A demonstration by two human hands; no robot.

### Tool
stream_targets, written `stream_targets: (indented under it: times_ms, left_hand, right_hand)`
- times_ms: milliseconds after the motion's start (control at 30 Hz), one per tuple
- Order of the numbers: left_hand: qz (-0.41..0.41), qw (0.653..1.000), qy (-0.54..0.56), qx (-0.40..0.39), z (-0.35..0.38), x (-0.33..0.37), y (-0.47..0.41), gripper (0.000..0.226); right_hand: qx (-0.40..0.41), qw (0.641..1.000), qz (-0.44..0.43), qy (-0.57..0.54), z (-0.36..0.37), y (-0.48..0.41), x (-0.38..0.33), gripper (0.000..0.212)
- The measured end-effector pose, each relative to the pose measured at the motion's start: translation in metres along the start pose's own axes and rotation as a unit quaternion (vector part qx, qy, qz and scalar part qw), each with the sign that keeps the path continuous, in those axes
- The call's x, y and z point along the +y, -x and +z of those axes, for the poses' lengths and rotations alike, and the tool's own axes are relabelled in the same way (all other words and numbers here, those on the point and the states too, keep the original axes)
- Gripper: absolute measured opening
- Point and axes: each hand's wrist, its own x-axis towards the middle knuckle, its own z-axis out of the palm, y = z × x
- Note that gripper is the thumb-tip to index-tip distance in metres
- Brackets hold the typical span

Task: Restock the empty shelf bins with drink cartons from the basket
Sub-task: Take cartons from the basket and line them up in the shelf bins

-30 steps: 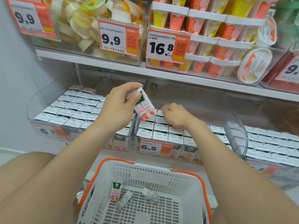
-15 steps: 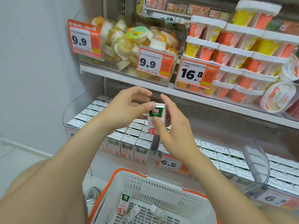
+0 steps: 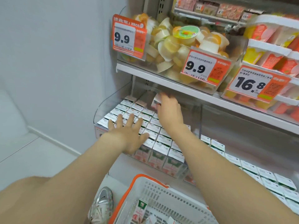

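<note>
The right hand, fingers curled round a drink carton, is at the clear bin's back, where space seems left, nearer it than the left hand, spread flat on the bin's front cartons.

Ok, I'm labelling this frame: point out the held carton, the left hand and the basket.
held carton [image 3: 155, 102]: head view, visible end beside the fingers.
left hand [image 3: 127, 135]: head view, back of the hand.
basket [image 3: 169, 199]: head view, white mesh wall.
</note>
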Motion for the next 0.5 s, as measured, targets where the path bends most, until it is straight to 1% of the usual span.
stream_targets:
  times_ms: [100,200,267,333,400,433,467,500]
  left_hand:
    - [0.008,1.0,-0.002,0.006,0.001,0.0,0.002,0.073]
    - [0.002,1.0,-0.006,0.003,0.001,0.002,0.002,0.072]
    - [0.0,1.0,-0.004,-0.001,0.001,0.004,0.0,0.072]
    - [0.001,1.0,0.0,-0.005,0.0,0.003,-0.001,0.072]
    - [0.007,1.0,0.004,0.001,-0.003,0.0,-0.002,0.074]
    - [0.011,1.0,0.007,0.009,-0.004,0.0,0.0,0.075]
    - [0.016,1.0,0.012,0.022,-0.006,0.001,0.002,0.074]
    - [0.022,0.999,0.022,0.041,-0.007,0.003,0.006,0.071]
  right_hand:
    - [-0.096,0.995,0.039,-0.009,0.02,-0.023,-0.005,0.037]
    - [-0.197,0.978,0.044,-0.044,0.031,-0.035,-0.007,0.045]
    - [-0.234,0.968,0.046,-0.074,0.033,-0.039,-0.005,0.038]
    - [-0.25,0.963,0.046,-0.093,0.031,-0.04,-0.001,0.032]
    - [-0.264,0.96,0.037,-0.082,0.028,-0.037,0.001,0.034]
    - [-0.256,0.963,0.033,-0.072,0.025,-0.033,0.0,0.037]
    - [-0.23,0.971,0.027,-0.061,0.024,-0.026,0.0,0.04]
    - [-0.186,0.981,0.014,-0.055,0.021,-0.017,-0.001,0.041]
